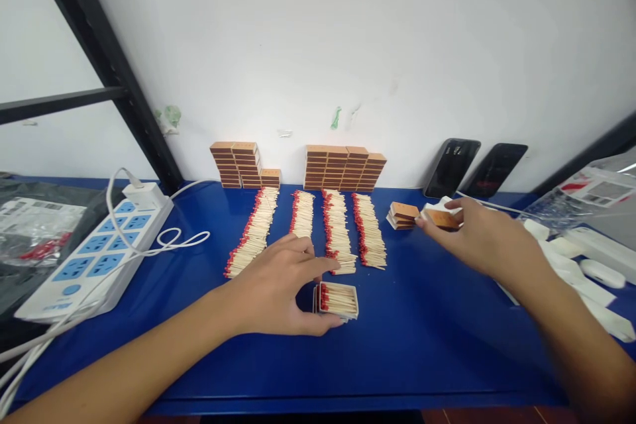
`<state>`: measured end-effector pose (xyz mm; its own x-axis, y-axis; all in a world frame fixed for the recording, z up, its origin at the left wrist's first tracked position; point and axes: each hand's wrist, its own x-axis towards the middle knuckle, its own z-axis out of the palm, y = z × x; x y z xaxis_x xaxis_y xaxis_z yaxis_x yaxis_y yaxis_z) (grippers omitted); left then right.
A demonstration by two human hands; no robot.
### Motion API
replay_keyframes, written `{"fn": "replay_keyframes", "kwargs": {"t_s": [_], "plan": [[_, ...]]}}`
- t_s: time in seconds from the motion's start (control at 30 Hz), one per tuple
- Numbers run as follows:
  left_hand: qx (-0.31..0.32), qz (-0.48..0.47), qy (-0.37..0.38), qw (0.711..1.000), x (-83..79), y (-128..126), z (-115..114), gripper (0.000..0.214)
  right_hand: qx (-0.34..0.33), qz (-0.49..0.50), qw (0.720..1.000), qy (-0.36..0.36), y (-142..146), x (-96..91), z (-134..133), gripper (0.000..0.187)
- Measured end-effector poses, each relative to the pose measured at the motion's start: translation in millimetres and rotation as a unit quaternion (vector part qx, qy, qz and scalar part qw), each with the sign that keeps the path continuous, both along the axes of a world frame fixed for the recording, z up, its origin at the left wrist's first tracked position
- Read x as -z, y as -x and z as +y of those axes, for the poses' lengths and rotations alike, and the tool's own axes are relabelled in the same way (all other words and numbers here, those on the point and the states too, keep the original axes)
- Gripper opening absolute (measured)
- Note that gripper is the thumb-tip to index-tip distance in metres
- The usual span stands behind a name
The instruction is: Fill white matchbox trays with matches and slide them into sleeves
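My left hand (pixel 283 285) curves around a small stack of white matchbox trays (pixel 356 305), the top one filled with red-tipped matches (pixel 340 298). Its thumb lies along the stack's near edge, while the index finger reaches over the near end of a row of loose matches (pixel 338 228); the other fingers are curled and partly hidden. At the right, my right hand (pixel 481 235) grips an orange matchbox cover (pixel 441 218) between thumb and fingers. Just left of it sits a short stack of orange-topped matchbox covers (pixel 405 212).
Matchboxes stand stacked by the wall, a left pile (pixel 236 165) and a wider middle pile (pixel 342 167). Several rows of matches lie before them. Two phones (pixel 452 167) lean at the back right. A power strip (pixel 99 255) with white cables is at the left; white items (pixel 601 271) lie right.
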<state>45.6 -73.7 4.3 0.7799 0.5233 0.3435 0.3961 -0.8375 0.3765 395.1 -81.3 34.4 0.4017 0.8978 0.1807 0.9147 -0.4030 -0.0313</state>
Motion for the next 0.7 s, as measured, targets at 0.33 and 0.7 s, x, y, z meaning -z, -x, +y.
{"fn": "replay_keyframes", "kwargs": {"t_s": [0.33,0.7], "plan": [[0.007,-0.001,-0.028,1.0,-0.1,1.0,0.4,0.066,-0.025,-0.034,0.999,0.035,29.7,-25.7,52.4,0.066],[0.022,-0.006,-0.06,0.998,1.8,3.4,1.8,0.067,-0.05,-0.035,0.996,0.066,15.1,-8.3,63.9,0.084]]}}
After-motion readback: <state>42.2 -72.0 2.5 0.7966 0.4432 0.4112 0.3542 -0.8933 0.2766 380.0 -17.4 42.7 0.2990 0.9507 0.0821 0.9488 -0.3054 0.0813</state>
